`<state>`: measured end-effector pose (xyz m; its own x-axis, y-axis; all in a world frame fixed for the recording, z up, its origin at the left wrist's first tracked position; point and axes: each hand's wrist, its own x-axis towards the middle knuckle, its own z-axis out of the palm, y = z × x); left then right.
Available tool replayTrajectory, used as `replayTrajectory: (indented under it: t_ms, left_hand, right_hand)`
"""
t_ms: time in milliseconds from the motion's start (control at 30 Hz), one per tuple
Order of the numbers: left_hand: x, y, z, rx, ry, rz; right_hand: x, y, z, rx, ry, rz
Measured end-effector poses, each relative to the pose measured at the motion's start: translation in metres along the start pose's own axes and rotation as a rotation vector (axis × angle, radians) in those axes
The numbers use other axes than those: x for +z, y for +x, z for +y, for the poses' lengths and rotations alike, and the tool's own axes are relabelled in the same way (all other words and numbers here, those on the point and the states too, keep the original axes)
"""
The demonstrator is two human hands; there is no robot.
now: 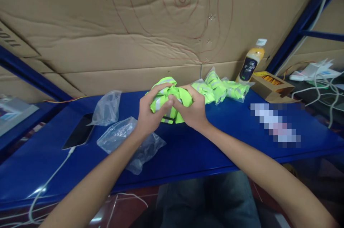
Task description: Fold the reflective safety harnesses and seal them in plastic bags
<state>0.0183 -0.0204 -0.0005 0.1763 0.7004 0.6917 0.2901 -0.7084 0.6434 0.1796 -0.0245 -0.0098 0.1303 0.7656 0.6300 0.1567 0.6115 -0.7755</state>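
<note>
Between my two hands is a crumpled fluorescent yellow-green reflective vest with silver strips and a black edge at its lower side. My left hand grips it from the left, thumb across the front. From the right, my right hand closes round it, the thumbs nearly meeting in the middle. The bundle is held over the blue table, and its far side is partly hidden by my fingers. Two clear plastic bags, one upright and one lying flatter, are to the left of my hands.
Several bagged yellow-green bundles lie behind and right, near a drink bottle and an open cardboard box. A phone with a white cable is at left. Cardboard backs the blue table. A blurred-out item lies at right.
</note>
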Motion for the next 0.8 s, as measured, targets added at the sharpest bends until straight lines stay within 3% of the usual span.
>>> replayTrajectory:
  t_ms: [67, 133, 267, 400, 500, 633, 733, 800]
  left_hand:
    - [0.01, -0.002, -0.001, -0.141, -0.103, 0.111]
    - [0.02, -0.002, 0.0, -0.312, -0.305, 0.145]
    - [0.028, 0.005, 0.014, -0.641, -0.642, 0.072]
    - [0.023, 0.007, 0.027, -0.834, -0.748, -0.044]
    - [0.023, 0.004, 0.028, -0.808, -0.754, 0.044]
    - [0.025, 0.001, 0.025, -0.693, -0.671, 0.145]
    - [0.021, 0.001, 0.02, -0.58, -0.526, 0.185]
    - [0.017, 0.001, 0.015, -0.424, -0.36, 0.21]
  right_hand:
    - [0.001, 0.003, 0.004, -0.084, -0.064, 0.041]
    - [0.001, 0.006, 0.009, -0.19, -0.152, 0.085]
    - [-0.005, 0.012, 0.022, -0.391, -0.341, 0.074]
    - [-0.013, 0.015, 0.031, -0.564, -0.444, -0.027]
    - [-0.013, 0.014, 0.029, -0.52, -0.368, -0.074]
    - [-0.005, 0.015, 0.019, -0.212, -0.033, -0.08]
    - [-0.004, 0.019, 0.015, 0.0, 0.192, -0.194]
    - [-0.004, 0.02, 0.013, 0.066, 0.28, -0.28]
